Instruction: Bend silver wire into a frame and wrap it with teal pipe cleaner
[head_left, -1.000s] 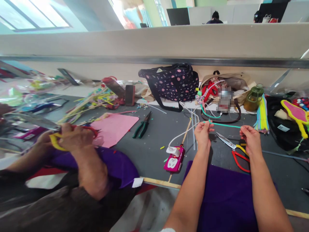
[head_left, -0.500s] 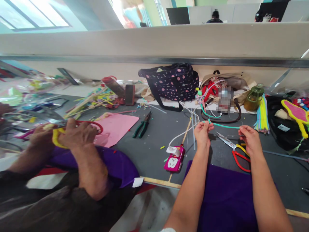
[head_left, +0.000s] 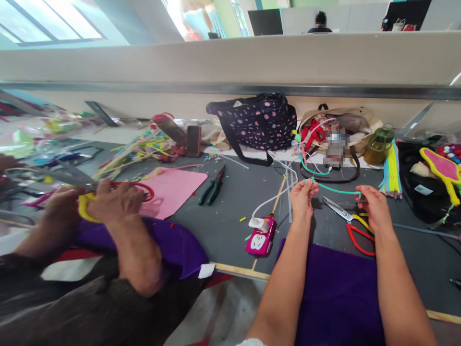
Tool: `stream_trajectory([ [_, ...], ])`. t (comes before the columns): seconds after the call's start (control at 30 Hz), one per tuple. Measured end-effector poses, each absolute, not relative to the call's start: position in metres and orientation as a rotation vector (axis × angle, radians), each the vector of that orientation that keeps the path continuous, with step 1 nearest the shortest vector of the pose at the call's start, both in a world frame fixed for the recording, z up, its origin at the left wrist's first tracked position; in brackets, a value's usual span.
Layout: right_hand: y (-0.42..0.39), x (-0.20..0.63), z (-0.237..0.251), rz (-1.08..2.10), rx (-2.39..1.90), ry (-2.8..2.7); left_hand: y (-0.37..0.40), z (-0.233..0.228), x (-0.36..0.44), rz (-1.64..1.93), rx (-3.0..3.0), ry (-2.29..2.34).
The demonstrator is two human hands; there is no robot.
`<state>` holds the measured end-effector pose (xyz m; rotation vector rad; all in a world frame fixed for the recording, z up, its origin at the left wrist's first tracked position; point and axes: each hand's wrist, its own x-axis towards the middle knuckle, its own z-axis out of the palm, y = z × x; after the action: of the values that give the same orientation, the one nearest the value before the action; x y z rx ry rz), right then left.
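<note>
Green pipe cleaner (head_left: pixel 336 190) is stretched above the grey table (head_left: pixel 230 206), between the left hand (head_left: pixel 301 198) and the right hand (head_left: pixel 372 206), each pinching one end with closed fingers. It seems the straightening step; bending it next needs steady, gentle tension near the scissors (head_left: pixel 351 222).

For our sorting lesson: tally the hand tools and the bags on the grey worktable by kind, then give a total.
Scissors with red and yellow handles: 1
Pliers with green handles: 1
Dark fabric bag with pink dots: 1
Beige fabric bag: 1
Total: 4
</note>
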<state>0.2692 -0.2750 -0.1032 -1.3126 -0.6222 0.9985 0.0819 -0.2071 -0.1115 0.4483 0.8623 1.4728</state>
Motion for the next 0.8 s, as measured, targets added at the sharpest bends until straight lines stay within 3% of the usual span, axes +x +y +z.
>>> stream_trajectory([
  [0.33, -0.274, 0.280, -0.112, 0.909, -1.398, -0.686, -0.209, -0.108, 0.081, 1.208, 0.547, 0.843],
  [0.63, -0.282, 0.263, -0.100, 0.215, -1.387, -1.533, -0.209, -0.109, 0.081, 1.191, 0.558, 0.841],
  [0.8, -0.284, 0.249, -0.103, 0.078, -1.398, -1.932, -0.209, -0.108, 0.081, 1.176, 0.544, 0.842],
])
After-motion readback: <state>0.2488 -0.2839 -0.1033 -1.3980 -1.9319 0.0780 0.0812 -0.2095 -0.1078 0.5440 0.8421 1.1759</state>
